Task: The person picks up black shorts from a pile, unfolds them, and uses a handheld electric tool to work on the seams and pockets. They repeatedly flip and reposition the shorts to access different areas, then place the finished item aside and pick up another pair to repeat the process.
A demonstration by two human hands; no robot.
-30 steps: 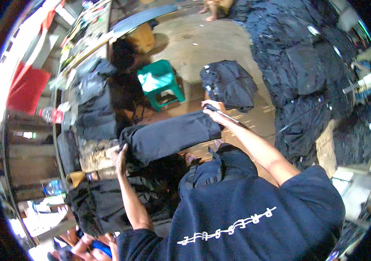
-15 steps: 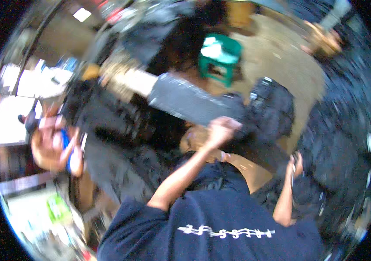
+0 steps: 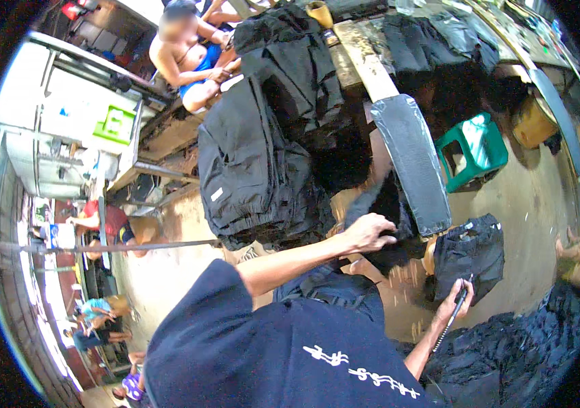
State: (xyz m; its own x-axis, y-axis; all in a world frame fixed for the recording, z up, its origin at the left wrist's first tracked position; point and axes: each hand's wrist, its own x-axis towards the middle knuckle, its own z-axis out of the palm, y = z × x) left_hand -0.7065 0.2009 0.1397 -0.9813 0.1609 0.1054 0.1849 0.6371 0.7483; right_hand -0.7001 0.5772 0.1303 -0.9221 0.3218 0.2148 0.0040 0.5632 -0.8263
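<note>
My left hand (image 3: 370, 233) hovers by the near end of a long padded board (image 3: 412, 166) wrapped in dark grey, fingers bent and apart, with nothing seen in them. Just beyond it, a blurred piece of black cloth (image 3: 393, 211) hangs beside the board. Off to the right, my right hand (image 3: 454, 300) is closed around a slim black pen-like tool (image 3: 462, 298) with a coiled tail running down along the wrist. Past that hand lies a folded black garment (image 3: 470, 258).
Large heaps of black garments (image 3: 256, 163) stand at the left of the board, with more along the lower right (image 3: 507, 347). A green plastic stool (image 3: 477, 153) is beyond the board. One person sits at the upper left; others are farther left, and bare feet (image 3: 578, 251) show at right.
The view has swung, so the board now points away from me. My left hand has come off the board's near end. My right hand with the tool now shows more clearly.
</note>
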